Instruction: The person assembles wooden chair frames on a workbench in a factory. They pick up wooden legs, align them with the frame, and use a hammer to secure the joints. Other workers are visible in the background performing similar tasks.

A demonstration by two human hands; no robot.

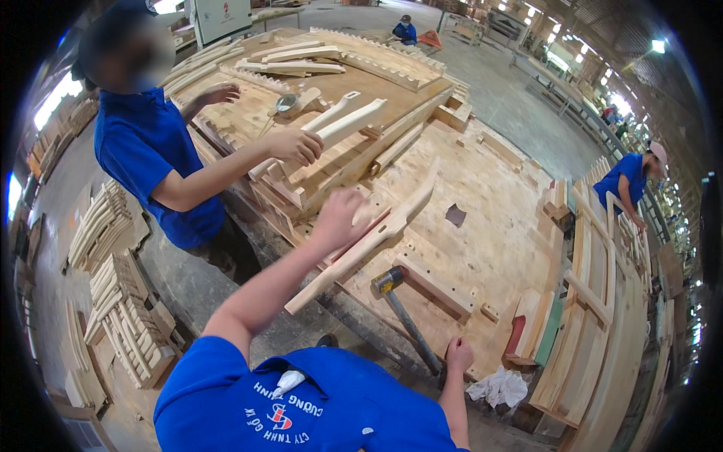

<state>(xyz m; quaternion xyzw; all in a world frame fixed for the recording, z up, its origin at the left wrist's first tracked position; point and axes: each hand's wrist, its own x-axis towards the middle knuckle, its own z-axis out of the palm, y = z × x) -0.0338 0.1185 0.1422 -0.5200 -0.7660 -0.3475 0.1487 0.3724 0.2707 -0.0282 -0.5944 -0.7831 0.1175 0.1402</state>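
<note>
My left hand, smeared by motion, is over a long, curved, pale wooden piece with a slot in it. A red strip runs beside that piece; whether the hand grips anything is unclear. At the table's near edge, my right hand is closed, its fingers hiding whatever they may hold. Just left of it lies a hammer with a dark and yellow head and a grey handle. A wooden block is fixed beside the hammer head.
Across to the left, a co-worker in blue holds a wooden piece by one end. Stacked wood parts and a metal tin sit on the worktop. A white cloth and long boards are at right, near another worker.
</note>
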